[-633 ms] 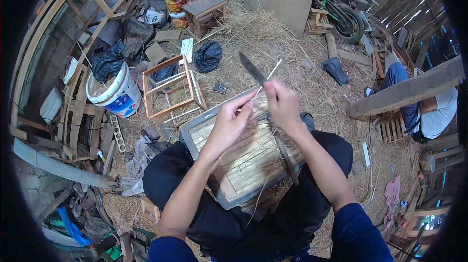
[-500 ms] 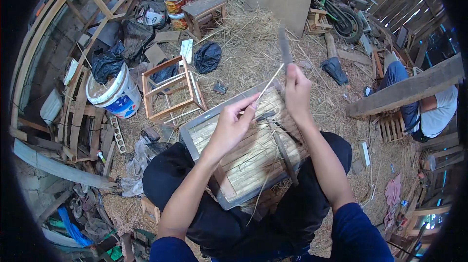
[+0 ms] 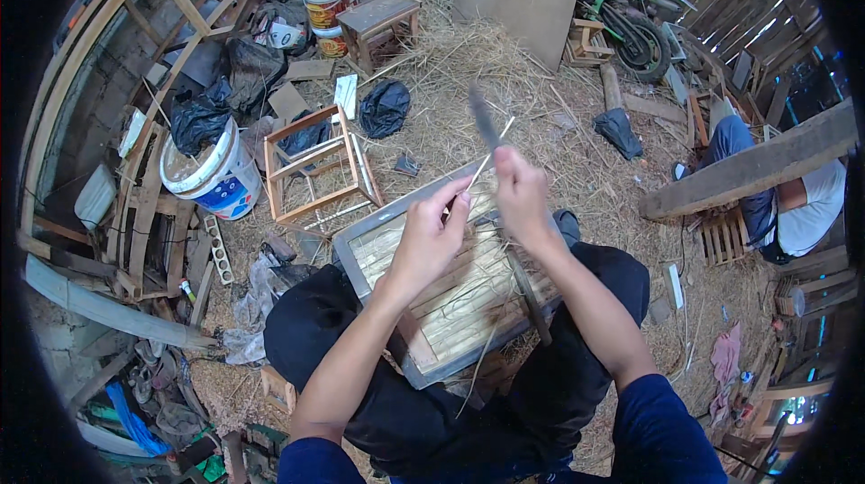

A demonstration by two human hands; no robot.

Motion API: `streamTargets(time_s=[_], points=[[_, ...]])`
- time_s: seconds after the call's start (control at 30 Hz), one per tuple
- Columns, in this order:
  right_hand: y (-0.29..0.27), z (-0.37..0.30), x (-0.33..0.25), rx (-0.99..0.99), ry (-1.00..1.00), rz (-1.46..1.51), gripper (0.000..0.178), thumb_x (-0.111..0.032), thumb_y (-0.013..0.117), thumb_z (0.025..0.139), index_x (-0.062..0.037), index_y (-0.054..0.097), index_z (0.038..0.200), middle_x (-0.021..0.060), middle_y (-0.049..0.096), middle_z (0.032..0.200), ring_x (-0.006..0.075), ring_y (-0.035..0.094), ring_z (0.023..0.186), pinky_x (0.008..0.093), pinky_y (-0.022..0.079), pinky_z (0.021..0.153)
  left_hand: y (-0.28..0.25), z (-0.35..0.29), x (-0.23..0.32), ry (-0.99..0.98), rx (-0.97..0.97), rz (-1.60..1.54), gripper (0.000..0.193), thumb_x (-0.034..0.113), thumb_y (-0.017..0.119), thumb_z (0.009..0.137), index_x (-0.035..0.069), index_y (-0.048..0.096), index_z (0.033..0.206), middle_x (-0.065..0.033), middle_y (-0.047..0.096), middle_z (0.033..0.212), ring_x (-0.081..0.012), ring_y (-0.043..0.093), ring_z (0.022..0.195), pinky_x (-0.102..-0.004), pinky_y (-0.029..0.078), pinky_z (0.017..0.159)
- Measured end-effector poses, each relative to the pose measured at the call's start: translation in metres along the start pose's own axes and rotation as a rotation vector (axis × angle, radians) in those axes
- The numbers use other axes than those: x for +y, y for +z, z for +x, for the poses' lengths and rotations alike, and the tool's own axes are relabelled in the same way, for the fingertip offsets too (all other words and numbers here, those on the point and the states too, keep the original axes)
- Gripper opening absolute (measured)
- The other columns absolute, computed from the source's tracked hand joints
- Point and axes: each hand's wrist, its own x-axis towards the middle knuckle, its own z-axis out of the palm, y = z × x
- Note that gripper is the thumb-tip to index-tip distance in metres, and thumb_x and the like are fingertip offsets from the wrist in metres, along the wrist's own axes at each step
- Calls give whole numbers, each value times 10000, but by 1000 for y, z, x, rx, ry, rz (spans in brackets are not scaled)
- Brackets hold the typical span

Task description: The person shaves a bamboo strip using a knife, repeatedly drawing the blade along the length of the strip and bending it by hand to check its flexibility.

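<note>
My left hand [image 3: 431, 236] pinches a thin pale wooden stick [image 3: 479, 174] that slants up and away from its fingertips. Wrapped round a knife handle, my right hand [image 3: 523, 200] holds the knife [image 3: 484, 116] with its grey blade, slightly blurred, pointing away from me. The blade's base lies against or very close to the stick; exact contact cannot be made out. Under both hands, a grey-framed panel of pale strips [image 3: 432, 340] rests across my lap. A hammer-like tool with a wooden handle [image 3: 530, 299] lies on it, its head partly behind my right hand.
An open wooden frame [image 3: 315, 206] and a white bucket [image 3: 236, 179] stand ahead on the left. Black plastic bags [image 3: 384, 107] lie on the straw-strewn floor. A small stool [image 3: 383, 15] is farther off. At right, a person [image 3: 806, 218] sits behind a thick beam [image 3: 757, 164].
My right hand has moved left and nearer to me, bringing the knife down along the stick. My left hand has shifted only slightly, and the stick now points more steeply away.
</note>
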Motion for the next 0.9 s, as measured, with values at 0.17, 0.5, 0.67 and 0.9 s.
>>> streamTargets(time_s=[0.17, 0.5, 0.67, 0.9], points=[[-2, -6, -16, -159, -148, -130, 385, -333, 492, 1068, -19, 591, 868, 205, 571, 617, 379, 633, 586, 438, 438, 511, -5, -2, 7, -6, 47, 34, 278, 169, 546, 1049, -36, 657, 1201, -6, 585, 772, -58, 499, 693, -260, 429, 600], [17, -18, -11, -76, -202, -121, 327, -312, 503, 1051, -69, 643, 884, 172, 604, 625, 357, 634, 551, 446, 453, 484, -3, 2, -3, 58, 99, 28, 243, 186, 542, 1051, -20, 662, 1096, -18, 555, 706, -59, 464, 649, -273, 394, 566], [-5, 11, -7, 45, -61, -89, 426, -385, 471, 1071, -58, 618, 841, 149, 566, 578, 352, 588, 508, 437, 419, 477, 2, -1, 15, 53, 69, 30, 246, 196, 550, 1046, -17, 670, 1010, -21, 563, 658, -65, 457, 599, -275, 380, 539], [7, -17, -12, -64, -223, -169, 391, -358, 512, 1051, -51, 614, 832, 180, 602, 615, 375, 648, 580, 454, 473, 500, -3, 0, 9, 19, 46, 131, 246, 190, 549, 1038, -21, 665, 987, -16, 549, 637, -62, 447, 583, -281, 371, 526]])
